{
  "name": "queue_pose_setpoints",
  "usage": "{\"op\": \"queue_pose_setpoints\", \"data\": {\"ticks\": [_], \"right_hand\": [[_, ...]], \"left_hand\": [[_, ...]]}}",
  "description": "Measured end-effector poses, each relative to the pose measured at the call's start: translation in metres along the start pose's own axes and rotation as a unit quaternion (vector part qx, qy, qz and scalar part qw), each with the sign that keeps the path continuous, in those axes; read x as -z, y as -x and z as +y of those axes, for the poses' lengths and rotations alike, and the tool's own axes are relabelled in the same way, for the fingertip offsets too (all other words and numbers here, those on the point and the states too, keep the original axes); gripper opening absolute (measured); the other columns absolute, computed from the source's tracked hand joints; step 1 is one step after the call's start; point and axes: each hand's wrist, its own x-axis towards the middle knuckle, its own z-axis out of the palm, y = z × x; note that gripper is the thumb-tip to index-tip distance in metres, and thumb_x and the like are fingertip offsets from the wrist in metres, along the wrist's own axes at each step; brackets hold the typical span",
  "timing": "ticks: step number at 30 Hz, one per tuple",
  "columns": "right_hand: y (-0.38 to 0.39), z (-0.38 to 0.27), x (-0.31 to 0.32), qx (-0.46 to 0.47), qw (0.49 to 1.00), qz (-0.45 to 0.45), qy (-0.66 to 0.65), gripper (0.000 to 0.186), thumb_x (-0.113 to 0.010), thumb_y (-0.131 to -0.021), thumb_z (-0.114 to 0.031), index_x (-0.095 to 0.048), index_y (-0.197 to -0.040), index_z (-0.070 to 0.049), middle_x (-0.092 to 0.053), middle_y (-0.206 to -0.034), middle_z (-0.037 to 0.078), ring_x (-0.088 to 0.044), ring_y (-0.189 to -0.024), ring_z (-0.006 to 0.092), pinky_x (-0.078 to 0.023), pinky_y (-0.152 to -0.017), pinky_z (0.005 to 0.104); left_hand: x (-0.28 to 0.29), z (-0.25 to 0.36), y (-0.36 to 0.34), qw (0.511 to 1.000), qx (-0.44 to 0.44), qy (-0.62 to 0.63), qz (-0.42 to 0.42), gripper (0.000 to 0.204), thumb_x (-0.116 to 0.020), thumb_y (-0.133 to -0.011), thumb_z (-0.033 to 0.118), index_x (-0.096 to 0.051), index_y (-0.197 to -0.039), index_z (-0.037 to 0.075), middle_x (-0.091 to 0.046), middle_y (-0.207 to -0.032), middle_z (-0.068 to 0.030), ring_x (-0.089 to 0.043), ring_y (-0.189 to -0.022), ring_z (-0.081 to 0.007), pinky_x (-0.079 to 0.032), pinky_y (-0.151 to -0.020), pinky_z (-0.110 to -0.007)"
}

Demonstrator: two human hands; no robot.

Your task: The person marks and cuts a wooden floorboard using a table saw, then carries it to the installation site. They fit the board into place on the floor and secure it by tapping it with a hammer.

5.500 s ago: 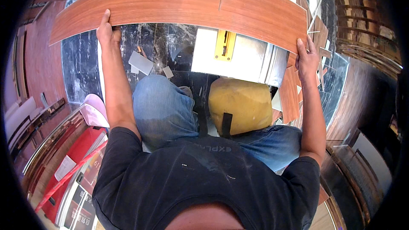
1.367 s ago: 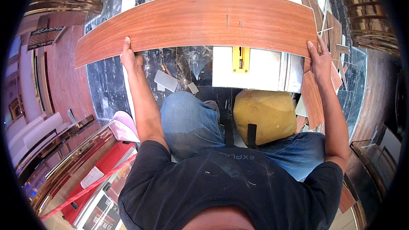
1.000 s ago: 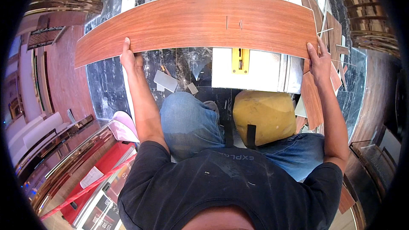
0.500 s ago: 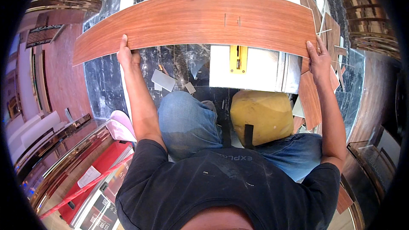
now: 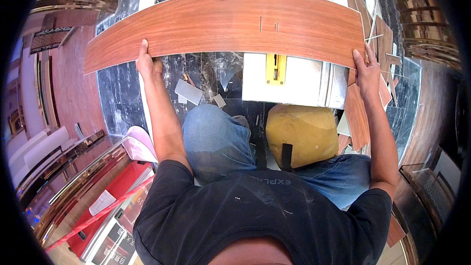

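Note:
A long reddish-brown wood-grain floor plank (image 5: 206, 24) spans the view in front of me, with two short dark marks right of its middle. My left hand (image 5: 149, 65) grips its near edge toward the left end, thumb on top and fingers underneath. At the right end my right hand (image 5: 367, 68) holds the near corner, its fingers along the end edge. Beneath the plank's right half is a silvery metal plate (image 5: 294, 93) with a yellow slotted tool part (image 5: 275, 71); the plank hides the rest of it.
Plank offcuts (image 5: 357, 113) and thin strips lie in a heap on the right. Small grey scraps (image 5: 188, 92) rest on the dark marble-patterned floor (image 5: 125, 113). A yellow knee pad (image 5: 301, 135) covers my right knee. At lower left stands a red box (image 5: 115, 186).
Almost nothing differs. Both hands keep their grip, and the view has shifted very slightly.

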Motion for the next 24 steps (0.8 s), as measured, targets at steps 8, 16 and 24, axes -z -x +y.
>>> {"op": "queue_pose_setpoints", "data": {"ticks": [8, 16, 24], "right_hand": [[-0.002, 0.009, 0.001, 0.014, 1.000, -0.005, 0.007, 0.065, -0.074, -0.102, -0.028, -0.048, -0.153, 0.003, -0.072, -0.110, 0.007, -0.058, -0.073, 0.0032, -0.043, -0.055, 0.0200], [-0.001, 0.010, -0.001, 0.026, 1.000, -0.003, -0.008, 0.065, -0.074, -0.102, -0.028, -0.048, -0.154, 0.001, -0.068, -0.090, 0.000, -0.047, -0.059, 0.0010, -0.035, -0.047, 0.0201], [0.001, 0.004, -0.002, 0.016, 1.000, 0.005, -0.018, 0.064, -0.074, -0.101, -0.029, -0.049, -0.153, 0.000, -0.065, -0.082, -0.002, -0.044, -0.057, 0.0012, -0.033, -0.047, 0.0206]], "left_hand": [[0.006, -0.002, -0.002, 1.000, -0.004, 0.015, -0.014, 0.041, -0.071, -0.098, 0.004, -0.056, -0.134, -0.007, -0.066, -0.128, -0.0163, -0.068, -0.112, -0.0290, -0.061, -0.097, -0.045], [0.004, -0.001, 0.001, 1.000, -0.002, 0.007, -0.009, 0.038, -0.070, -0.098, 0.005, -0.057, -0.133, -0.005, -0.067, -0.125, -0.0154, -0.070, -0.109, -0.0285, -0.063, -0.093, -0.044], [0.004, -0.001, 0.001, 1.000, -0.001, 0.010, -0.012, 0.039, -0.070, -0.098, 0.004, -0.057, -0.133, -0.008, -0.067, -0.125, -0.0172, -0.070, -0.110, -0.0294, -0.063, -0.093, -0.045]]}}
